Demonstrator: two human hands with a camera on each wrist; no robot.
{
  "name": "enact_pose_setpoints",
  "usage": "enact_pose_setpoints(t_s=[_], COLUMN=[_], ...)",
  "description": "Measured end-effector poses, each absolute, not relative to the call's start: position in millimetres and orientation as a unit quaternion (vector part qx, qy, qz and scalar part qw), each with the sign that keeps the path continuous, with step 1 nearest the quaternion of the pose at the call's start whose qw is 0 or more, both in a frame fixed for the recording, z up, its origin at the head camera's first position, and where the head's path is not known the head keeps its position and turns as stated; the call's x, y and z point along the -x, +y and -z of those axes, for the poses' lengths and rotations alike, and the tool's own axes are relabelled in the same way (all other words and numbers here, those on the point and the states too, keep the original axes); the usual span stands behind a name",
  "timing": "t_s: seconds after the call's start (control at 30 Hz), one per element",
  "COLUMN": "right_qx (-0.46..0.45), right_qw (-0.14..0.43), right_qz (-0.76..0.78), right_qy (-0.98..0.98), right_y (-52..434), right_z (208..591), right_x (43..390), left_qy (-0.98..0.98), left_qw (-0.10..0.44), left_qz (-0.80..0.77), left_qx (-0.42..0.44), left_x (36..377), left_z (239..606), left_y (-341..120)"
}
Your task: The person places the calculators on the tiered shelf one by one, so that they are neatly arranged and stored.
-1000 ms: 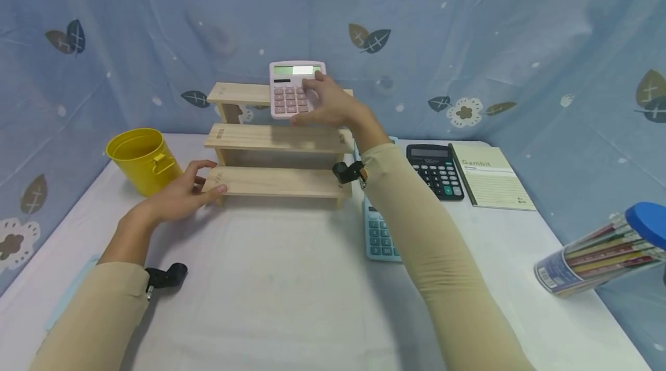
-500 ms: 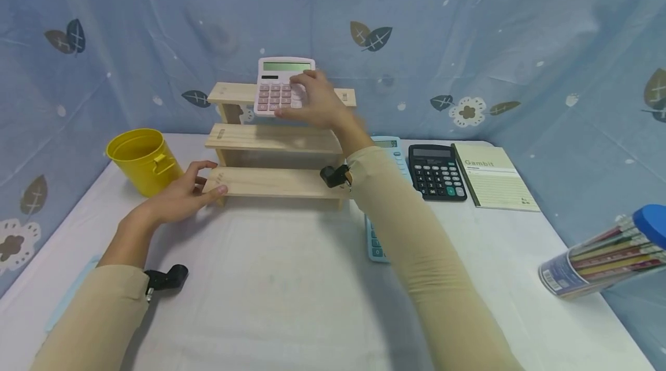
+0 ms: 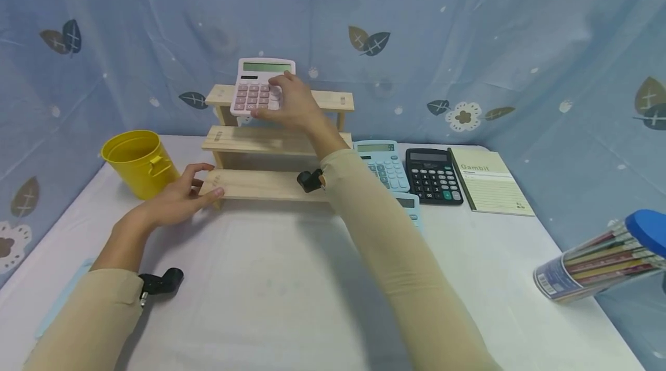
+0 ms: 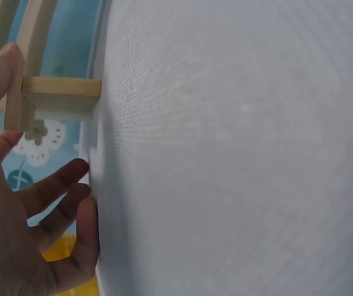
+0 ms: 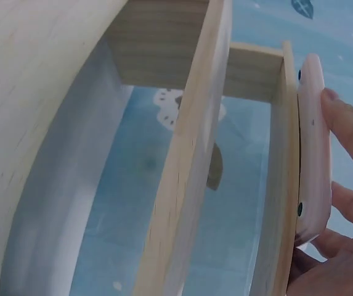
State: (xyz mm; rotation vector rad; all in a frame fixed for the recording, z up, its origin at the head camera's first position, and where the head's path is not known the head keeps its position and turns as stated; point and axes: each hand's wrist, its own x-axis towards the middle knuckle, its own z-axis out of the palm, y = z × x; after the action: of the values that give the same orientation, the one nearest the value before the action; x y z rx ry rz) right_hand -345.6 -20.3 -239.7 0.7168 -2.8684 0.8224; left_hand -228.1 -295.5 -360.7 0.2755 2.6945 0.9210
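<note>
My right hand (image 3: 288, 103) grips a pink calculator (image 3: 256, 84) and holds it over the left part of the top step of a three-step wooden shelf (image 3: 270, 140). In the right wrist view the pink calculator (image 5: 313, 148) lies against the top plank (image 5: 284, 172), with my fingertips (image 5: 342, 120) on its face. My left hand (image 3: 179, 197) rests on the left end of the bottom step, thumb against the wood. The left wrist view shows that hand's fingers (image 4: 40, 203) beside the shelf's corner post (image 4: 31, 105) and the white tablecloth.
A yellow metal bucket (image 3: 134, 160) stands left of the shelf. Right of it lie two light-blue calculators (image 3: 383, 161), a black calculator (image 3: 433, 174) and a green notebook (image 3: 489, 181). A clear tube of coloured pencils (image 3: 603, 255) lies at the right edge.
My right hand has carried the pink calculator leftward along the top step, from its middle towards the left end. The left hand has stayed on the bottom step.
</note>
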Motion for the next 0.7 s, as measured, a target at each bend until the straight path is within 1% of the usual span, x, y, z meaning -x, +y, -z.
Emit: enact_pose_setpoints(t_s=[0.23, 0.4, 0.7], right_qx=[-0.23, -0.222, -0.192], right_qw=[0.051, 0.046, 0.026], right_qz=[-0.251, -0.25, -0.246], right_qy=[-0.939, -0.941, -0.95], right_y=[-37, -46, -51], right_z=[240, 239, 236], right_x=[344, 342, 340], left_qy=[0.933, 0.932, 0.935], left_qw=[0.14, 0.144, 0.13], left_qz=[-0.318, -0.32, -0.316], left_qx=[-0.094, -0.089, -0.1], left_x=[227, 227, 231], left_z=[360, 361, 363], left_y=[-298, -302, -303])
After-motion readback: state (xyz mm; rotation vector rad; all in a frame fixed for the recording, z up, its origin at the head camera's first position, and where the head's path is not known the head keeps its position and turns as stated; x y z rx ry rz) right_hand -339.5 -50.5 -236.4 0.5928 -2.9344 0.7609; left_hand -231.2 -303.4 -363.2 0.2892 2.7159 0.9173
